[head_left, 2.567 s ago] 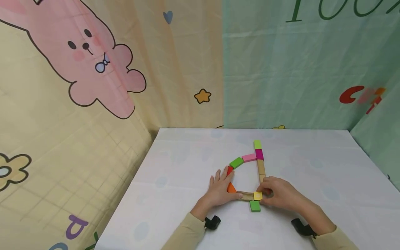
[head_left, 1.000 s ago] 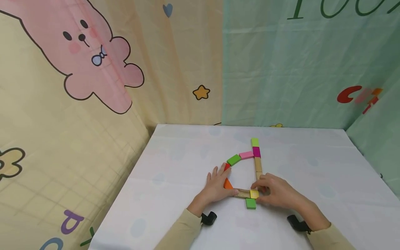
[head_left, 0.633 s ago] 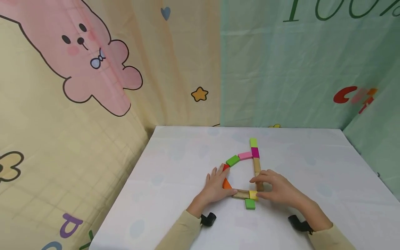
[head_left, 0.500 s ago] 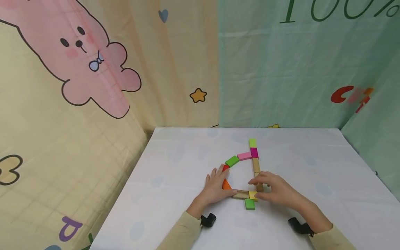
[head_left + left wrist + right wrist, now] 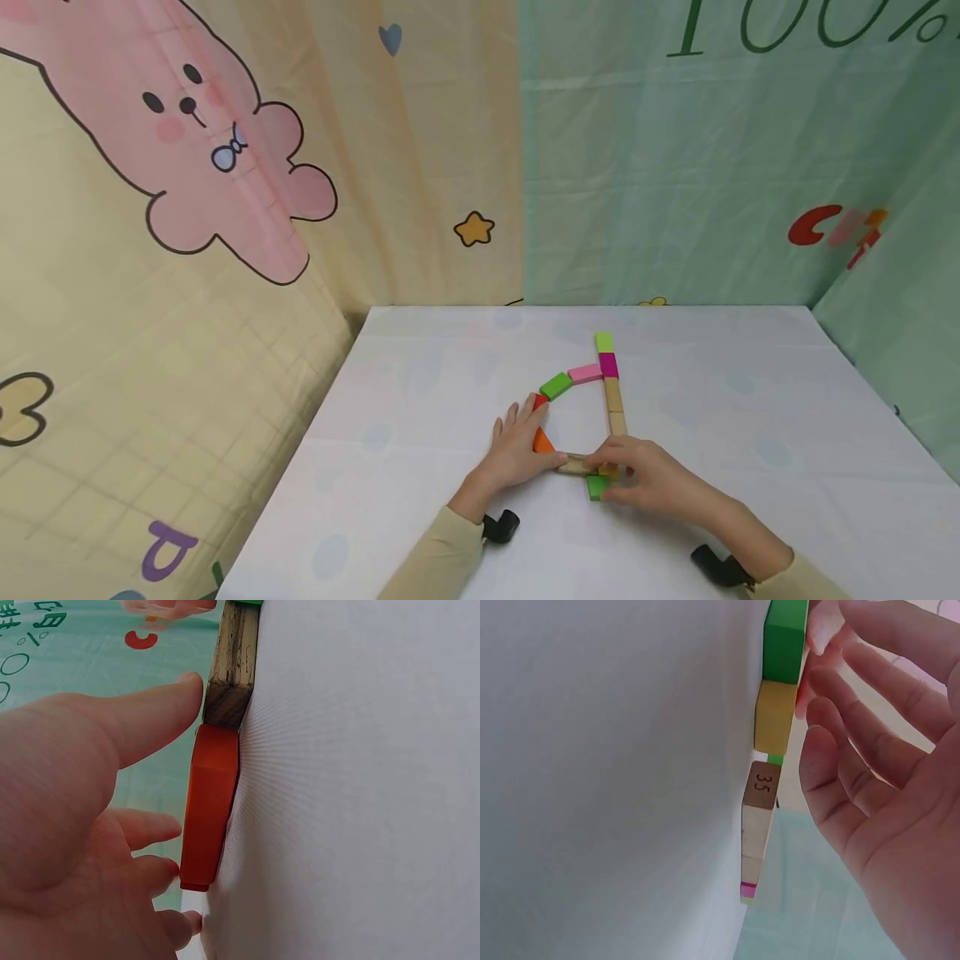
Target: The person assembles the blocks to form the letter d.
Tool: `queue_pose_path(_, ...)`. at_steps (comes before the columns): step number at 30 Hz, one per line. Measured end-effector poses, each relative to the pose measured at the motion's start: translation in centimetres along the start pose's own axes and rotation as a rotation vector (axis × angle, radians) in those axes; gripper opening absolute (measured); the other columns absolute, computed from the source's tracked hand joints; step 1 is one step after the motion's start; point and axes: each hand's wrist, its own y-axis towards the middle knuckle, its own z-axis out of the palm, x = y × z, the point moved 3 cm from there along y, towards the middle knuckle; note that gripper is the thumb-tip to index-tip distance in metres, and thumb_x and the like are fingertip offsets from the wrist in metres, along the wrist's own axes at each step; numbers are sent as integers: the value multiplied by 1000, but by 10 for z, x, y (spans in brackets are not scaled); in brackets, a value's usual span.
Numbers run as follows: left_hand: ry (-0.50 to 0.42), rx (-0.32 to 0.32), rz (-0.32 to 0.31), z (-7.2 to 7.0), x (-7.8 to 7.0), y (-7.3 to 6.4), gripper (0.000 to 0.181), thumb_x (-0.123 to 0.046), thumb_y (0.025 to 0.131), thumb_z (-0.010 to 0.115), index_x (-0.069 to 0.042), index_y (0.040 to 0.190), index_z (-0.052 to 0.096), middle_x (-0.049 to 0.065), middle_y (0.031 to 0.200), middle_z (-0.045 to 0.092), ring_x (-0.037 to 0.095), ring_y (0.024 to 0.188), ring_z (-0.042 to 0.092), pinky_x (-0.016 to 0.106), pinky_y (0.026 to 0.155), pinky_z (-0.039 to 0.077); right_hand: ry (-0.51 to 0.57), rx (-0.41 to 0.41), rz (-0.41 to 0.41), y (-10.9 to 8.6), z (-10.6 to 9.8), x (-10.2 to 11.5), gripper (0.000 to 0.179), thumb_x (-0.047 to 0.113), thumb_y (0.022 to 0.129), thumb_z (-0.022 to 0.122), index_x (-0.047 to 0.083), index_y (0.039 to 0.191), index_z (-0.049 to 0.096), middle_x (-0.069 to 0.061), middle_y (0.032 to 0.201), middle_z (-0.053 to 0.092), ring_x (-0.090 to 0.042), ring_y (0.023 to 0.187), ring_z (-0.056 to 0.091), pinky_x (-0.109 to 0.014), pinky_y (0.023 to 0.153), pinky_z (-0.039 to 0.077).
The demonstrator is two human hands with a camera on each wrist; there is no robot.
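Small coloured and wooden blocks form a closed outline on the table. My left hand [image 5: 513,450] rests at its left side, fingers spread over the red block [image 5: 540,401] and orange block [image 5: 543,442]. Its thumb touches the near wooden block [image 5: 232,667]. My right hand [image 5: 651,479] is bent over the near right corner, thumb beside the near green block [image 5: 596,489] and fingertips above the wooden block. The yellow block [image 5: 775,716] is mostly hidden by that hand in the head view. In the right wrist view the fingers look loosely bent, apart from the yellow block.
A column of wooden blocks [image 5: 614,407], a magenta block [image 5: 608,365] and a lime block [image 5: 603,342] runs away from me. Pink [image 5: 585,373] and green blocks [image 5: 556,386] curve left from it. Printed cloth [image 5: 637,167] hangs behind the white table [image 5: 712,400].
My right hand was at the lower wooden column and yellow block; it has shifted nearer and slightly left, over the yellow and green blocks. My left hand stays on the blocks.
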Motion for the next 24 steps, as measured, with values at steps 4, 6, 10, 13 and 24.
queue_pose_path(4, 1, -10, 5, -2, -1, 2, 87, -50, 88, 74, -15, 158, 35, 7, 167, 16, 39, 151, 12, 61, 118, 7, -42, 12, 1, 1, 1, 1, 40, 15, 80, 86, 27, 116, 72, 16, 104, 65, -8, 90, 58, -31, 74, 52)
queue_pose_path(6, 0, -15, 6, -3, -2, 2, 87, -49, 88, 74, -14, 158, 35, 8, 167, 16, 39, 151, 13, 62, 118, 8, -54, 16, -2, 1, 1, 1, 41, 15, 80, 86, 28, 117, 72, 17, 104, 65, -8, 89, 58, -30, 74, 52)
queue_pose_path(10, -3, -8, -6, -2, -3, 1, 87, -49, 88, 74, -15, 158, 35, 7, 167, 17, 38, 151, 12, 61, 118, 7, -50, 28, -9, 0, 3, 2, 41, 14, 80, 86, 27, 116, 73, 17, 102, 65, -7, 87, 58, -28, 72, 51)
queue_pose_path(13, 1, -6, -10, 0, -2, 0, 87, -49, 87, 75, -16, 157, 35, 6, 167, 17, 38, 151, 12, 61, 118, 7, -34, 31, -17, -2, 5, 4, 39, 13, 79, 86, 25, 114, 73, 15, 100, 65, -6, 85, 58, -27, 71, 51)
queue_pose_path(24, 4, -4, 13, -1, -1, -3, 87, -49, 88, 74, -14, 158, 35, 8, 167, 17, 39, 151, 13, 62, 117, 7, -41, 44, -37, -6, 13, 12, 43, 7, 75, 88, 29, 110, 74, 15, 98, 60, -7, 83, 54, -22, 66, 49)
